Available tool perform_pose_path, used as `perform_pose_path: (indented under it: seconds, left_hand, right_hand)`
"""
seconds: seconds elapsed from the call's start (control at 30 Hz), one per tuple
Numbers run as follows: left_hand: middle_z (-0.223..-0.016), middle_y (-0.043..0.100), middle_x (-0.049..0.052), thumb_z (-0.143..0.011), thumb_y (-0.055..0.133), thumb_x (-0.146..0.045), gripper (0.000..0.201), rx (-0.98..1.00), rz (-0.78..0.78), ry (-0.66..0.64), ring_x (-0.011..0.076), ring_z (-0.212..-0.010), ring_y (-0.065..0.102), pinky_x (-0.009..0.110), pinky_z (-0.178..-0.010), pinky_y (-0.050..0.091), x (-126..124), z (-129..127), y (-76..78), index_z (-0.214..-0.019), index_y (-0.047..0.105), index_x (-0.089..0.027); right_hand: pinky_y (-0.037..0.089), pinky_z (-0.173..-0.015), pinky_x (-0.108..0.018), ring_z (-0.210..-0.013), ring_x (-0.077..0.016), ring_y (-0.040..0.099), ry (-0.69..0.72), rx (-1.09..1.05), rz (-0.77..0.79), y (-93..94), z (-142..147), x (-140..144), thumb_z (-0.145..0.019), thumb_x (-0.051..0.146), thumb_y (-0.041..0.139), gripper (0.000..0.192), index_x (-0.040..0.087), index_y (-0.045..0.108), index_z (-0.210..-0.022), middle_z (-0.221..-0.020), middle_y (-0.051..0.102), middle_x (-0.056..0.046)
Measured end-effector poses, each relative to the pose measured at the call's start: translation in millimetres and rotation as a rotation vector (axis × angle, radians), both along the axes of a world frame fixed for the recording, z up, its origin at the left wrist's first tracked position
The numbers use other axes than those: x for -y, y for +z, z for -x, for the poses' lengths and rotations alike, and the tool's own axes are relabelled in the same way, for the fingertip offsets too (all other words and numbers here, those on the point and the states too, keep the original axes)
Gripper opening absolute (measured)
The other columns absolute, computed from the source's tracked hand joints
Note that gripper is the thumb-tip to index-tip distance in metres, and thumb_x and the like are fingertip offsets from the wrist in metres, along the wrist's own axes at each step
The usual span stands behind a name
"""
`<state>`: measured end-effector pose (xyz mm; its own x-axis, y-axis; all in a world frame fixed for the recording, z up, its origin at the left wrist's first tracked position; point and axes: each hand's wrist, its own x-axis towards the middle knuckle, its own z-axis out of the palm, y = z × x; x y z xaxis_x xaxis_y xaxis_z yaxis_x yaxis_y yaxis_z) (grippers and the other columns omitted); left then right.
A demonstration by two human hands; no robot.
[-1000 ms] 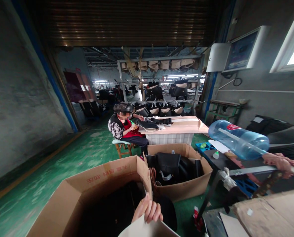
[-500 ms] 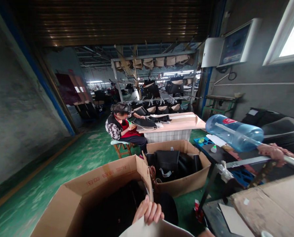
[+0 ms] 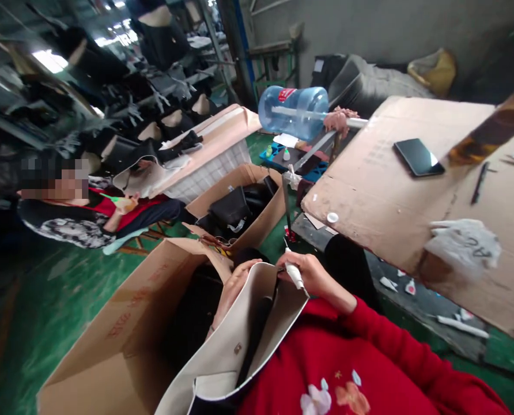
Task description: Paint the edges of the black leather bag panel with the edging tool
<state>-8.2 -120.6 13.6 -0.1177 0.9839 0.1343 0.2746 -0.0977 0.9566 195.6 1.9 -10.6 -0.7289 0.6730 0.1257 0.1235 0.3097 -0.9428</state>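
Observation:
An open bag point(image 3: 226, 328) with a cream-coloured inside and a small metal snap lies against my red top. My left hand point(image 3: 236, 282) curls over its far edge, gripping it from the outside; part of the fingers is hidden by the bag. At the bag's upper corner, my right hand point(image 3: 311, 275) is closed around a small white squeeze bottle point(image 3: 294, 273) with a thin, needle-like tip pointing up and away. This hand's fingertips are beside the bag's edge. To the left of the bag stands a large open carton point(image 3: 140, 300) with dark contents.
A second carton point(image 3: 263, 222) holds black bags. At the right is a cardboard-covered table point(image 3: 369, 190) with a phone point(image 3: 418, 157), a plastic bag point(image 3: 467, 245) and a white cap point(image 3: 332, 218). A blue water jug point(image 3: 294, 109) lies behind. A co-worker point(image 3: 93, 213) sits at the left.
The view has swung right and down, bringing the table and my red sleeve into sight. My right hand, barely visible before, now shows with the white squeeze bottle. My left hand still grips the bag's edge.

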Motion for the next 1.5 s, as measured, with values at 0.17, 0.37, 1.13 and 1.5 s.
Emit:
perform_pose_path:
  seconds: [0.17, 0.37, 1.13, 1.5]
  left_hand:
    - [-0.122, 0.073, 0.01, -0.101, 0.053, -0.05, 0.043, 0.32, 0.398, -0.11, 0.027, -0.11, 0.07, 0.034, -0.093, 0.056, -21.2, -4.3, 9.4, -0.13, 0.066, -0.021]
    - [-0.13, 0.071, 0.015, -0.081, 0.07, -0.07, 0.068, 0.323, 0.523, -0.231, 0.0368, -0.124, 0.062, 0.041, -0.104, 0.049, -44.8, 11.7, 29.6, -0.126, 0.072, -0.019]
    - [-0.091, 0.078, 0.005, -0.076, 0.083, -0.038, 0.032, -0.011, 0.628, -0.143, 0.0232, -0.087, 0.068, 0.029, -0.082, 0.049, -71.1, -30.4, 1.3, -0.097, 0.079, -0.014]
    - [-0.076, 0.072, 0.001, -0.076, 0.083, -0.04, 0.026, 0.133, 0.524, 0.036, 0.0171, -0.074, 0.062, 0.025, -0.07, 0.046, -60.9, -40.2, -29.4, -0.081, 0.078, -0.015]
  right_hand:
    - [0.043, -0.069, -0.021, -0.075, -0.0141, 0.061, -0.034, -0.127, 0.096, -7.8, -11.7, -4.9, -0.091, 0.033, 0.071, 0.017, 0.018, 0.07, -0.098, -0.088, 0.069, 0.0]
    - [0.044, -0.067, -0.023, -0.075, -0.0161, 0.061, -0.089, -0.28, 0.215, -20.2, -11.7, -12.6, -0.087, 0.043, 0.077, 0.028, 0.017, 0.069, -0.095, -0.088, 0.068, -0.002]
    - [0.038, -0.062, -0.018, -0.07, -0.0116, 0.053, -0.112, -0.327, 0.243, -18.0, -14.3, -13.2, -0.084, 0.04, 0.08, 0.029, 0.018, 0.065, -0.093, -0.081, 0.062, 0.003]
    - [0.046, -0.066, -0.021, -0.07, -0.0134, 0.059, -0.158, -0.432, 0.305, -40.3, -10.1, -13.2, -0.087, 0.047, 0.08, 0.038, 0.019, 0.058, -0.099, -0.082, 0.066, 0.001]
